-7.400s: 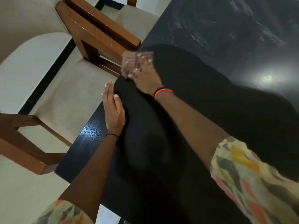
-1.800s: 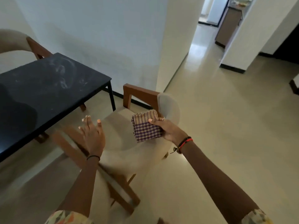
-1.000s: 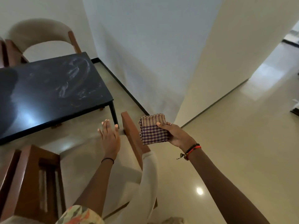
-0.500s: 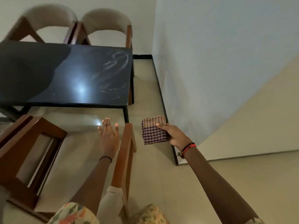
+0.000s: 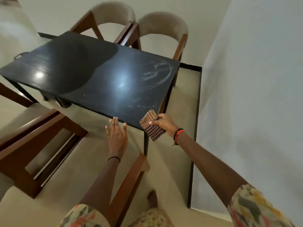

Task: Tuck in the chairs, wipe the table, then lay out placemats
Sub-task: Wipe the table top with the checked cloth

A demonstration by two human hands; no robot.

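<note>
The right hand (image 5: 165, 124) grips a folded checked cloth (image 5: 152, 124), its fingers (image 5: 153, 122) closed over the upper face with the thumb hidden beneath; the cloth hangs over the near right corner of the black surface (image 5: 91, 74), though whether it touches the top is hard to tell from this angle. A red and black bracelet (image 5: 177, 135) circles that wrist. To the left of those fingers, the left hand (image 5: 117, 136) is held out flat and empty, fingers straight and slightly spread, fingertips just short of the surface's near edge and apparently touching nothing. Ahead of the right fingers, pale streaky smears (image 5: 155, 72) mark the surface towards its far right corner, with bright light reflections further left. Beyond the far edge stand two chairs side by side with rounded beige backs, the left one (image 5: 111, 15) and the right one (image 5: 164, 23), both drawn close to the surface. Below the left hand, a wooden chair frame (image 5: 131, 177) sits out from the surface, and another wooden chair (image 5: 37, 145) stands further left, also pulled away.
</note>
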